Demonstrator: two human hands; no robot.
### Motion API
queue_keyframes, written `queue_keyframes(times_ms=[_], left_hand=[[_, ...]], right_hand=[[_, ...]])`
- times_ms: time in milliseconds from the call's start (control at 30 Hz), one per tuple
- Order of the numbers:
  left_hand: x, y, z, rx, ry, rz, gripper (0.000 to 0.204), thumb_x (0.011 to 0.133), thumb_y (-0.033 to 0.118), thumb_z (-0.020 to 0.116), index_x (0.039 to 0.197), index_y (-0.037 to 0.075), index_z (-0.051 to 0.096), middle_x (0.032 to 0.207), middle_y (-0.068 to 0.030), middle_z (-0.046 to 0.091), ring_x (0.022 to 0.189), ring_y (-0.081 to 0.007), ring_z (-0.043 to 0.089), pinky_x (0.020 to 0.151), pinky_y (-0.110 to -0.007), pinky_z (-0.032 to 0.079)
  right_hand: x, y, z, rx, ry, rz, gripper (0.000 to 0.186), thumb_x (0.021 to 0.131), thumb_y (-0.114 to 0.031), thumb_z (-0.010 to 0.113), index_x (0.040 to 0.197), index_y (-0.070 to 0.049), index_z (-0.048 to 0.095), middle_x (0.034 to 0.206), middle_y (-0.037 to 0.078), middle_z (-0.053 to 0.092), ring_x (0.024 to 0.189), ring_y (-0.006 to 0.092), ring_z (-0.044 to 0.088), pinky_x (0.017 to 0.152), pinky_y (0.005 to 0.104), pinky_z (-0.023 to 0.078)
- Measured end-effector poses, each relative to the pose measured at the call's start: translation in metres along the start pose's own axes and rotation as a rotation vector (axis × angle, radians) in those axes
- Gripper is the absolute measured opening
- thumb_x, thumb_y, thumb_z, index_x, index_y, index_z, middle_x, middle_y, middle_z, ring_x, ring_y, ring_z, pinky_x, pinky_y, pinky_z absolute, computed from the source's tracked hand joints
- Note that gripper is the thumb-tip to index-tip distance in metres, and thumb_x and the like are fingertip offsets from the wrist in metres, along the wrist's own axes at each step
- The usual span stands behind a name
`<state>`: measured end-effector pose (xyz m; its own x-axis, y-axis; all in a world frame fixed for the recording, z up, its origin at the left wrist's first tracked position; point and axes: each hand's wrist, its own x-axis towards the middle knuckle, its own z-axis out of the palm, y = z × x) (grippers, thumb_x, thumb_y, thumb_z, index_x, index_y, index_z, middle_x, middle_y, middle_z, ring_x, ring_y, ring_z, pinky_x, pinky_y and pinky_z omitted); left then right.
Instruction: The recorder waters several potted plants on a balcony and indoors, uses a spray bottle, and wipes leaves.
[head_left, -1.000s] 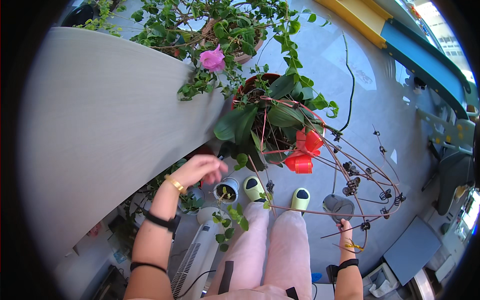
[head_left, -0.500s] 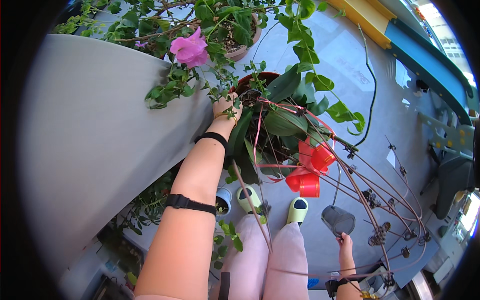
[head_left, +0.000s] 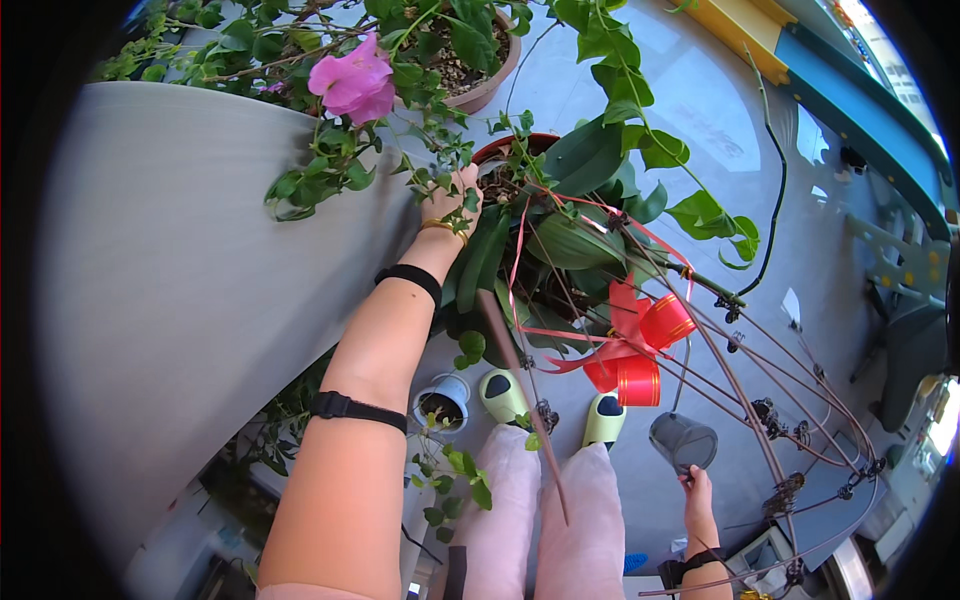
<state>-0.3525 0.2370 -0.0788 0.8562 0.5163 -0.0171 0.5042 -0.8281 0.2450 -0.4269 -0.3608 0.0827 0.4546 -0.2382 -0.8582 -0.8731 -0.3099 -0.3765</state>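
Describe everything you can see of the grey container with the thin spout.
The grey container is rounded and cup-like, apparently smooth, slightly see-through plastic. A long, thin grey spout extends from its far side. It sits slantwise in view, right of the slippers, held at its near edge by the right hand. Whether it contains anything is unclear.

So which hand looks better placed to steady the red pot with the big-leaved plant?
Probably the left hand: it is right at the rim of the red pot, though contact is hard to see. The right hand is farther off and holds a grey container.
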Motion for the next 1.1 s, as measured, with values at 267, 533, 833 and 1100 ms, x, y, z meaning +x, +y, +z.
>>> queue_keyframes(times_ms=[267, 533, 833, 1100], left_hand=[[-0.014, 0.013, -0.007, 0.091, 0.046, 0.002, 0.011, 0.078, 0.015, 0.053, 0.084, 0.007, 0.048, 0.075, -0.0109, 0.061, 0.065, -0.0312, 0.059, 0.060, -0.042, 0.045], [-0.016, 0.014, -0.009, 0.085, -0.006, -0.049, 0.008, 0.079, 0.016, 0.052, 0.082, 0.011, 0.048, 0.074, -0.0119, 0.061, 0.061, -0.0341, 0.058, 0.058, -0.045, 0.045], [0.001, -0.011, 0.019, -0.024, -0.371, -0.385, 0.019, 0.085, 0.030, 0.047, 0.091, 0.017, 0.059, 0.092, -0.0108, 0.062, 0.087, -0.0296, 0.058, 0.075, -0.039, 0.046], [-0.076, 0.046, -0.065, -0.259, 0.137, -0.345, 0.026, 0.078, 0.016, 0.051, 0.101, 0.009, 0.057, 0.109, -0.0095, 0.052, 0.102, -0.0306, 0.046, 0.085, -0.045, 0.038]], right_hand=[[0.002, -0.004, 0.005, -0.016, 0.038, -0.001, 0.020, 0.083, -0.026, 0.049, 0.085, -0.006, 0.055, 0.077, 0.000, 0.053, 0.075, 0.0103, 0.051, 0.081, 0.0273, 0.041], [0.011, 0.010, -0.011, -0.008, 0.043, -0.011, 0.020, 0.082, -0.027, 0.049, 0.084, -0.007, 0.054, 0.076, 0.000, 0.053, 0.074, 0.0100, 0.051, 0.081, 0.0273, 0.041], [0.006, 0.002, -0.008, -0.025, -0.044, 0.006, 0.018, 0.083, -0.025, 0.048, 0.082, -0.008, 0.053, 0.072, -0.001, 0.050, 0.073, 0.0097, 0.050, 0.081, 0.0265, 0.040], [-0.005, -0.011, -0.020, 0.095, -0.083, 0.039, 0.017, 0.083, -0.027, 0.051, 0.091, -0.013, 0.051, 0.083, -0.003, 0.052, 0.081, 0.0094, 0.049, 0.083, 0.0276, 0.035]])
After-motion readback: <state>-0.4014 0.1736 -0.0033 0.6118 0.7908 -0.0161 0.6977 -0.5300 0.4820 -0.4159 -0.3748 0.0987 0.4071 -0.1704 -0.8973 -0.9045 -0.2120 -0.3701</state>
